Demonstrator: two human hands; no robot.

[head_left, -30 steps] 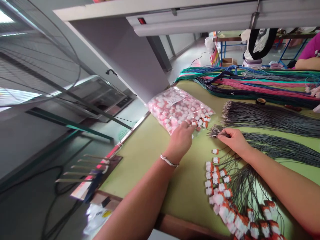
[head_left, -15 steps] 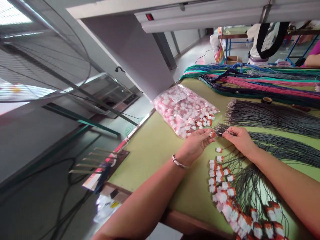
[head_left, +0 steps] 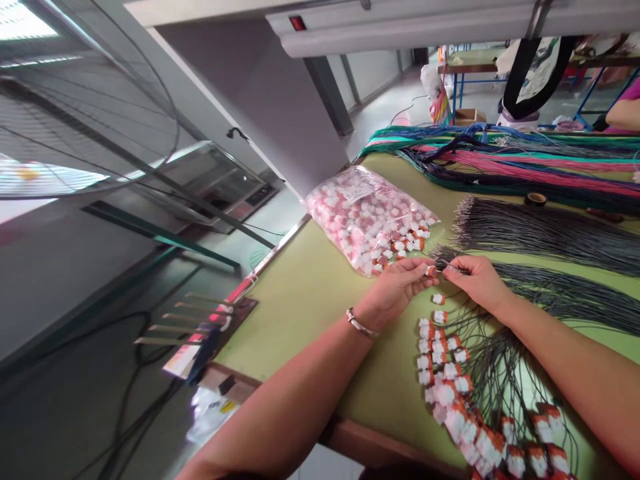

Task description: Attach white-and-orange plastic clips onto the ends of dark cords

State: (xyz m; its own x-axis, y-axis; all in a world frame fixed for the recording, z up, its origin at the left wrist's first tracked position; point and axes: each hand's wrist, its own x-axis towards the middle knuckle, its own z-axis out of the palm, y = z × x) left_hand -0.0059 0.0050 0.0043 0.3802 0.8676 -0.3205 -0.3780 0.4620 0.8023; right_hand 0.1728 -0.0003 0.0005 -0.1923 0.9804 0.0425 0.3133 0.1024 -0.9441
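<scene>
Bright light fills a window (head_left: 25, 21) at upper left; beyond, a blue-legged table (head_left: 470, 60) stands on the pale grey floor (head_left: 375, 113), apart from a whitish wall (head_left: 371, 72).

The left hand (head_left: 393, 288) and the right hand (head_left: 477, 281) face each other, fingertips near but apart. On the left, the fingers are drawn in toward the thumb in a close pinch, the lower ones curled loosely beneath it. The left wrist (head_left: 373, 312) sits behind that hand, and the bare left forearm (head_left: 295, 393) slants back toward the body. The right hand also pinches, its back turned partly upward; some of its fingers are hidden. Behind it, the right wrist (head_left: 503, 308) leads into the bare right forearm (head_left: 560, 363), which angles back and outward, away from the left hand.
</scene>
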